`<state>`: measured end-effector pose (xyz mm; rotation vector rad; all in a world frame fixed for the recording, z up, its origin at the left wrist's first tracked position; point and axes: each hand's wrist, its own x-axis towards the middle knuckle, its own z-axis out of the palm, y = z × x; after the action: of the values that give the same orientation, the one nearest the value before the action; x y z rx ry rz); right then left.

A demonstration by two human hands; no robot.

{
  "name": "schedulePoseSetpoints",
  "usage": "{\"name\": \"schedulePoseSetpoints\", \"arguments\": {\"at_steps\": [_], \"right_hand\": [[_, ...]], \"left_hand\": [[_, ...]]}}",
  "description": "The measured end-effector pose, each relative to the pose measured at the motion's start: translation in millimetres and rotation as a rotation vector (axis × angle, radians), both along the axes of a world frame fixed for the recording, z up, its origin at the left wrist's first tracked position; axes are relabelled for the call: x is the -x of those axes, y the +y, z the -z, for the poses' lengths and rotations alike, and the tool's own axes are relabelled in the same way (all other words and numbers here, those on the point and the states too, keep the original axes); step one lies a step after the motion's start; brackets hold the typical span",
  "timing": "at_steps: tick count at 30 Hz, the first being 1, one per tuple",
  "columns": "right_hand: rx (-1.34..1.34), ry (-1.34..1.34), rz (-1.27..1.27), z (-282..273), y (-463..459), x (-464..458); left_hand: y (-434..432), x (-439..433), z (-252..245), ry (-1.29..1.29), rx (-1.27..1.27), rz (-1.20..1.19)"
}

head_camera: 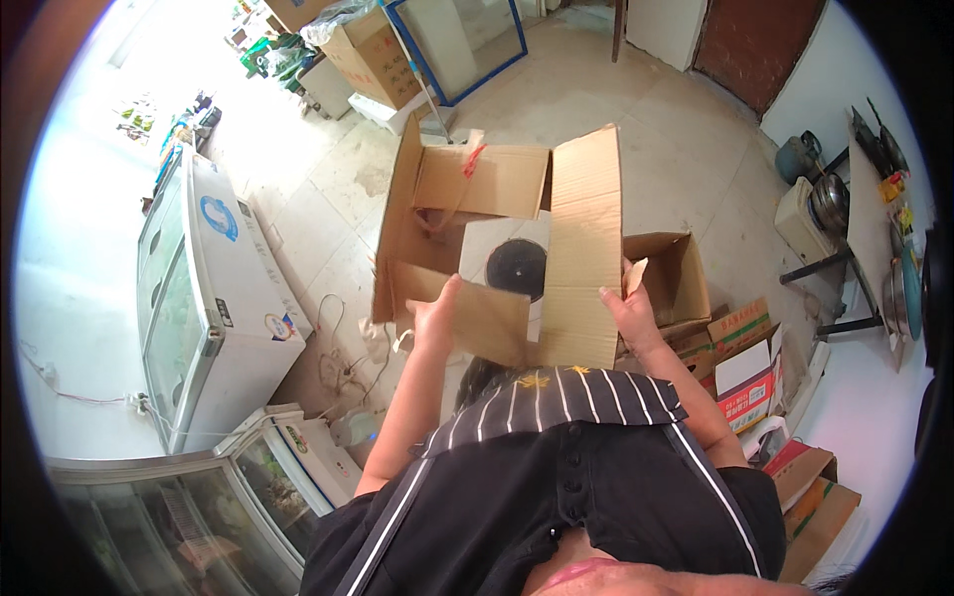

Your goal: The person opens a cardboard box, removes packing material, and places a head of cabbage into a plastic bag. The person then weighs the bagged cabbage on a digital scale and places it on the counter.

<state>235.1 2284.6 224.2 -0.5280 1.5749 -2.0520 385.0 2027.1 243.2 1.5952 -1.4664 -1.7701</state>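
A brown cardboard box point(583, 246) with its flaps spread is held in front of my apron. My left hand point(434, 320) grips its near left side, thumb over the near flap. On the right, my right hand point(632, 316) holds the edge of the long flap, its thumb on top and most fingers hidden. A torn pale scrap point(636, 276) sticks up by the right fingers. Clear tape with a red mark point(472, 160) hangs on the far flap. Through the box opening a white surface point(481, 246) with a round black disc point(516, 270) shows; whether it lies inside or beneath, I cannot tell.
Another open carton point(674, 279) stands right of the box, with flattened cartons point(745, 387) nearer me. A white glass-topped freezer point(246, 276) and loose cables point(339, 365) are at left. A blue-framed glass panel point(462, 45) stands ahead. Pans point(829, 201) sit by a shelf at right.
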Motion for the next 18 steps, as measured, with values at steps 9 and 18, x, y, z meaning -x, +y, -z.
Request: {"name": "schedulePoseSetpoints", "arguments": {"at_steps": [9, 18], "right_hand": [[0.02, 0.103, -0.13, -15.7, -7.0, -3.3], [-0.037, 0.122, -0.149, -15.0, -11.9, -8.0]], "left_hand": [[-48.9, 37.8, 94.3, -0.312, -0.277, 0.064], [-85.0, 40.0, 169.4, -0.768, 0.351, 0.399]]}}
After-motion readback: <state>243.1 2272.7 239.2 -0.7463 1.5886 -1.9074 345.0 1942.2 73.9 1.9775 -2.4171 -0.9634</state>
